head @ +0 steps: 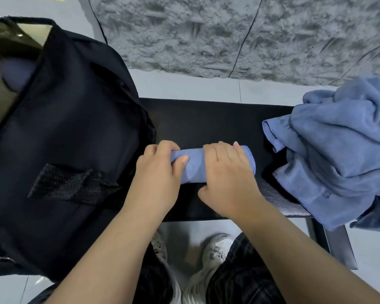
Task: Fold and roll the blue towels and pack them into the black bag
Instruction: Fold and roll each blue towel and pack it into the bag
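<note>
Blue rolled towel (195, 165) on black bench (206, 119): left hand (160, 174) grips it, right hand (226, 178) presses flat.

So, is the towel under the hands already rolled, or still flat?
Rolled. The blue towel forms a tight cylinder on the black bench; the left hand grips one end, the right hand lies over it.

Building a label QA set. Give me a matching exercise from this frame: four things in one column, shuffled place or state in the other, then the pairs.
Things:
1. rolled blue towel
2. black bag
3. loose blue towels
4. white sneakers

Places or states:
A. crumpled heap at the bench's right end
B. on the floor below the bench
C. under the left hand and right hand
D. open, on the left

Pairs: 1-C, 2-D, 3-A, 4-B
</note>
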`<action>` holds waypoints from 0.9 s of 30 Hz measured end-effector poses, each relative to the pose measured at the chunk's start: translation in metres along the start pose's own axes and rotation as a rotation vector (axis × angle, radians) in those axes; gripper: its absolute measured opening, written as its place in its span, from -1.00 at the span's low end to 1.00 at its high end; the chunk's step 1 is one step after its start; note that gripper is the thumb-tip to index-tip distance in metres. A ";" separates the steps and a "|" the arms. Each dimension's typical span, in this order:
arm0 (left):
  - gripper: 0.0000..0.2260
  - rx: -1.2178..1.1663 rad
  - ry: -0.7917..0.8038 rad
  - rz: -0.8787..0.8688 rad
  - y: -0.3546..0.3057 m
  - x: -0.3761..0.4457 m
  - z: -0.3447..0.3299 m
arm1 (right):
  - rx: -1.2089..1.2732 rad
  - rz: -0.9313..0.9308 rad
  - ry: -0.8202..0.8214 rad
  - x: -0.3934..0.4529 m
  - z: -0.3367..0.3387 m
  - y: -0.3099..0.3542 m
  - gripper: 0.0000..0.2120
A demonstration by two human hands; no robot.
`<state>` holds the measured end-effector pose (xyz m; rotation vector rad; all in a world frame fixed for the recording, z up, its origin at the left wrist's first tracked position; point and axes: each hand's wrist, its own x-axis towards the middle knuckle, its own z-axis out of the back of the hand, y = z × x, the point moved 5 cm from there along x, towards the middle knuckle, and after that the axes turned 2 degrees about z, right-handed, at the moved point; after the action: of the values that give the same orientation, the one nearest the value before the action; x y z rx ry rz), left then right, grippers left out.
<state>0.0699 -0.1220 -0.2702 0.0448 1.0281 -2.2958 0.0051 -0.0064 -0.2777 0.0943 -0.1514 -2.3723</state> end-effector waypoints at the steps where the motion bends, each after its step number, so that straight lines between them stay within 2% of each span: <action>1: -0.75 -0.001 0.016 0.010 0.000 0.000 -0.001 | -0.016 0.016 0.068 0.003 0.002 0.000 -0.36; 4: -0.58 -0.062 0.040 0.057 -0.001 0.001 -0.001 | -0.087 0.062 0.242 0.020 0.004 -0.003 -0.48; 9: -0.29 -0.293 0.086 0.120 0.004 0.002 -0.002 | -0.187 0.005 0.281 0.042 0.004 -0.007 -0.73; 12: -0.18 -0.527 0.087 0.161 0.004 0.001 -0.006 | -0.079 -0.090 0.285 0.048 0.005 -0.011 -0.82; 14: -0.15 -0.727 0.110 0.215 0.004 0.001 -0.008 | 0.161 -0.201 0.324 0.054 0.007 -0.016 -0.85; 18: -0.29 -0.946 0.237 0.174 -0.002 0.002 -0.012 | 0.629 -0.277 0.316 0.061 0.026 -0.009 -0.86; 21: -0.67 -1.030 0.335 0.068 -0.016 -0.001 -0.010 | 0.859 -0.305 0.379 0.057 0.044 -0.002 -0.93; 25: -0.66 -1.114 0.292 0.097 -0.020 -0.004 0.002 | 0.900 -0.183 0.496 0.053 0.056 0.008 -0.90; 27: -0.67 -1.119 0.282 0.101 -0.021 -0.003 0.009 | 0.953 -0.130 0.518 0.052 0.060 0.013 -0.80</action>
<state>0.0627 -0.1160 -0.2492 -0.0387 2.2380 -1.3682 -0.0305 -0.0469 -0.2175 1.1700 -1.0191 -2.1095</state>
